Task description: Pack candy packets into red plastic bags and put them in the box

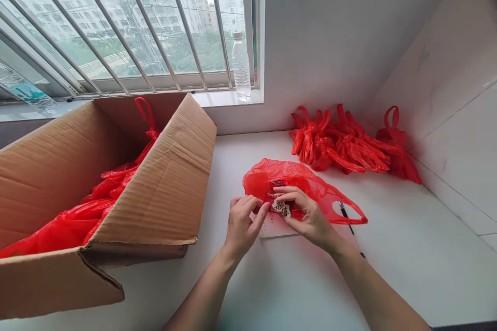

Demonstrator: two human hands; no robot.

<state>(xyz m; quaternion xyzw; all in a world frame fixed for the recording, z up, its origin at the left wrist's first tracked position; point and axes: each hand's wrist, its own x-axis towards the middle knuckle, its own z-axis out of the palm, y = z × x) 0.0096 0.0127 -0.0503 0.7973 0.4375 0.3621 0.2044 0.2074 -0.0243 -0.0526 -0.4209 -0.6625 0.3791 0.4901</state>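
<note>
A small dark red packet (281, 209) with white lettering and a cream label lies between my hands, over a red plastic bag (267, 170). My left hand (244, 222) is at the packet's left side, thumb and fingers pinched together; the exact edge it grips is partly hidden. On the right side, my right hand (308, 217) holds the packet with its thumb below and fingers across the top. The bag spreads out behind, with one looped handle pointing right. Beneath it lie a white sheet or booklet (274, 230) and a black pen (351, 229), both partly covered.
An open cardboard box (171, 176) holding red plastic bags (104, 201) stands left. Several bunched red bags (341, 142) sit against the wall at back right. A clear bottle (241, 70) stands on the sill; another bottle (29, 90) lies at far left by the barred window.
</note>
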